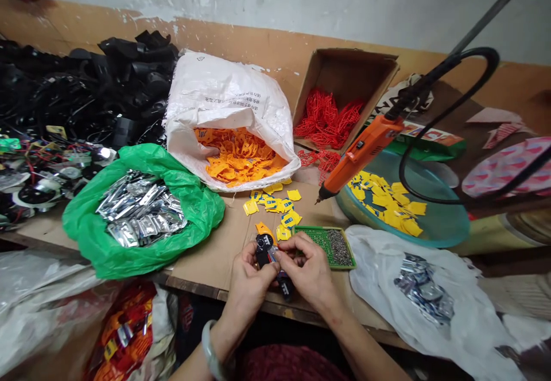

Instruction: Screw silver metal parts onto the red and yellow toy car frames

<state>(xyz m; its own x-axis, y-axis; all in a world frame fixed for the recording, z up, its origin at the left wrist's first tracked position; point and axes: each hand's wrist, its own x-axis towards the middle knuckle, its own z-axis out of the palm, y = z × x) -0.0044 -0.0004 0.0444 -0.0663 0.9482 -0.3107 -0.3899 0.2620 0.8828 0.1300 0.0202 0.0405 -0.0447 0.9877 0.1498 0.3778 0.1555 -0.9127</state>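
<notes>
Head view. My left hand (pixel 252 275) and right hand (pixel 306 266) are together at the front edge of the surface (pixel 210 252), both closed on a small dark tool (pixel 263 249), which my fingers partly hide. Just beyond lie loose yellow tags (pixel 271 204), and beside my right hand sits a green tray (pixel 329 247) of small metal bits. More yellow tags are piled in a teal basin (pixel 434 229) on the right, below a hanging orange power tool (pixel 361 151). A large heap of orange tags (pixel 239 157) fills a white sack (pixel 224 94); silver packets (pixel 140 212) lie in a green bag (pixel 189 220), and red plastic pieces (pixel 325 120) in a cardboard box (pixel 344 71). Of these lots, only yellow tags lie out near my hands; the others are bagged or boxed.
</notes>
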